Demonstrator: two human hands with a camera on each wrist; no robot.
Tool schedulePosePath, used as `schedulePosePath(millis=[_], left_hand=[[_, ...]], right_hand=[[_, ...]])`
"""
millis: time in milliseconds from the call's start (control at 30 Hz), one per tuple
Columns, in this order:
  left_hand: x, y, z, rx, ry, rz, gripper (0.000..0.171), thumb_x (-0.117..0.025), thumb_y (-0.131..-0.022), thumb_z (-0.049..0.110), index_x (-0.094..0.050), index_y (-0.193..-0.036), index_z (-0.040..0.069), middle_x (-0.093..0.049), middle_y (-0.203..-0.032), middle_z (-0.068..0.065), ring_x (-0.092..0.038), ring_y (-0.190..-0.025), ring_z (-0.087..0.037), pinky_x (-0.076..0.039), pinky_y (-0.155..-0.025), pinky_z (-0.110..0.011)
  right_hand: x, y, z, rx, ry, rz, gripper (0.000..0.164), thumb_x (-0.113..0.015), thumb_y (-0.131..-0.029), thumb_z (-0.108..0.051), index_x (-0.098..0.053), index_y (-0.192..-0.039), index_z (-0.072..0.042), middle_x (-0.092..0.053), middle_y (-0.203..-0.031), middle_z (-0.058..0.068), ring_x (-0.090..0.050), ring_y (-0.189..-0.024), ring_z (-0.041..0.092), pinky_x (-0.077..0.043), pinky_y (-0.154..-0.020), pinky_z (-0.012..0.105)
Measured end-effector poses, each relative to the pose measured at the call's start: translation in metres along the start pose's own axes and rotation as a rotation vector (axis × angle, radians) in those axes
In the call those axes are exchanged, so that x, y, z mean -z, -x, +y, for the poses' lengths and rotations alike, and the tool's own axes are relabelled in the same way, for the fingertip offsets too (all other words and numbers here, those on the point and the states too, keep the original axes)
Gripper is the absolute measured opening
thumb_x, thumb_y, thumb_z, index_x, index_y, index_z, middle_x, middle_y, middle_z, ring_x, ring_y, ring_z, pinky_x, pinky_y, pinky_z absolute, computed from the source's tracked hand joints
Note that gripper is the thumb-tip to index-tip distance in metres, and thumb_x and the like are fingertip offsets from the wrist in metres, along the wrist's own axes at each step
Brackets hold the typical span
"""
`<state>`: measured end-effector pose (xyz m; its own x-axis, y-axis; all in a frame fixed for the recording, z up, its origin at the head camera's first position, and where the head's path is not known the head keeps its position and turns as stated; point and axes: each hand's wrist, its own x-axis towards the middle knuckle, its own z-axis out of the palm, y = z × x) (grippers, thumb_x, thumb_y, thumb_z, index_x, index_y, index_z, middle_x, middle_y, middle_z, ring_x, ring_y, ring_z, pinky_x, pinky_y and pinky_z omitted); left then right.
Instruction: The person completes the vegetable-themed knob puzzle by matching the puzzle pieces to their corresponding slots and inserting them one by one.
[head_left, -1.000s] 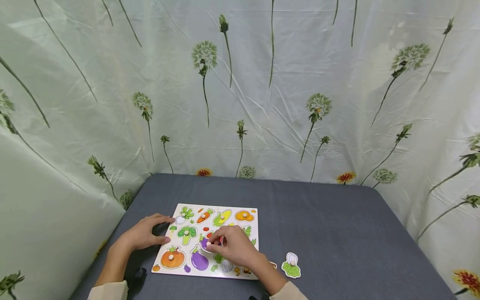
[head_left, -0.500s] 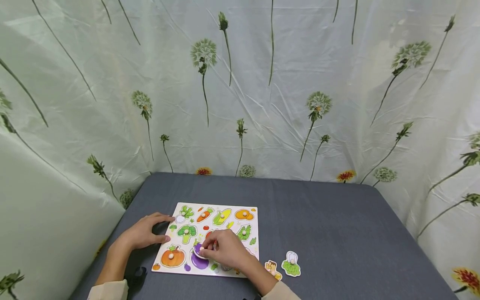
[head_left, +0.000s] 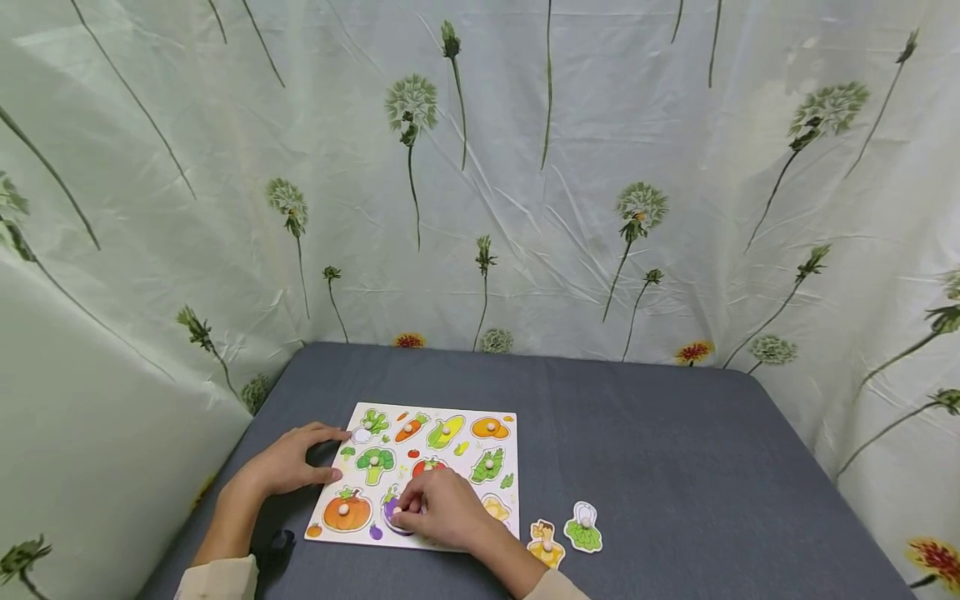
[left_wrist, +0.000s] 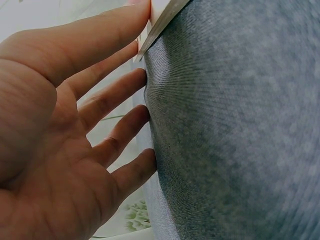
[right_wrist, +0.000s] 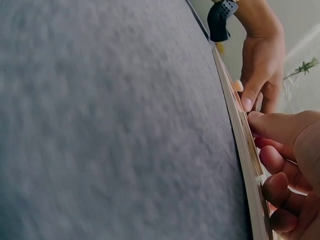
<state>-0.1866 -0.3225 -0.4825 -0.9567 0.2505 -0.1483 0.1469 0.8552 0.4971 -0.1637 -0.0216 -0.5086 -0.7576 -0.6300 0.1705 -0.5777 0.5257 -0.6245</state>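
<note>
A white vegetable knob puzzle board (head_left: 457, 412) lies on the table's left half. My right hand (head_left: 446, 510) pinches the knob of a purple eggplant piece (head_left: 390, 503), low over the printed eggplant at the board's front; whether the piece sits flush is hidden by the fingers. Thumb and fingers of my left hand (head_left: 288, 462) touch the board's left edge, spread fairly straight. In the left wrist view, that hand (left_wrist: 65, 125) has its thumb at the board's edge (left_wrist: 162, 22). The right wrist view has my right hand's fingers (right_wrist: 280, 127) curled just over the board.
Right of the board lie a cabbage piece (head_left: 583, 533) and a yellow-brown knobbed piece (head_left: 546, 546), partly near my right forearm. Pumpkin (head_left: 347, 512), broccoli (head_left: 374, 463) and several other knobbed pieces sit in the board. A flowered curtain (head_left: 555, 217) hangs behind the grey table (head_left: 675, 467).
My right hand has carried the eggplant piece left and toward the front, from mid-board onto the printed eggplant. The yellow-brown piece has come into view. My left hand stays at the edge.
</note>
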Motion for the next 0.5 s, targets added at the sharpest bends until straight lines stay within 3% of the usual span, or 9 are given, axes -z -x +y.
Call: schedulePosePath(millis=[167,500], left_hand=[[0.0004,0.0004,0.0,-0.011,-0.005,0.005,0.07,-0.086,-0.081,0.041,-0.064,-0.141,0.013,-0.054,-0.144,-0.026,-0.046,-0.133,-0.056,-0.039,-0.102,-0.074],[-0.0003,0.0001,-0.0014,-0.025,0.005,0.008,0.069,-0.086,-0.081,0.041,-0.064,-0.14,0.012,-0.054,-0.144,-0.026,-0.046,-0.133,-0.056,-0.039,-0.102,-0.073]], right_hand=[[-0.0047,0.0017,-0.0029,0.044,0.079,0.045,0.013,-0.086,-0.084,-0.034,-0.078,-0.08,-0.024,-0.056,-0.063,-0.024,-0.044,-0.061,-0.015,-0.035,-0.055,0.009],[-0.0083,0.0035,-0.0097,0.02,0.122,0.058,0.014,-0.084,-0.086,-0.036,-0.077,-0.08,-0.025,-0.055,-0.06,-0.024,-0.04,-0.055,-0.015,-0.032,-0.053,0.01]])
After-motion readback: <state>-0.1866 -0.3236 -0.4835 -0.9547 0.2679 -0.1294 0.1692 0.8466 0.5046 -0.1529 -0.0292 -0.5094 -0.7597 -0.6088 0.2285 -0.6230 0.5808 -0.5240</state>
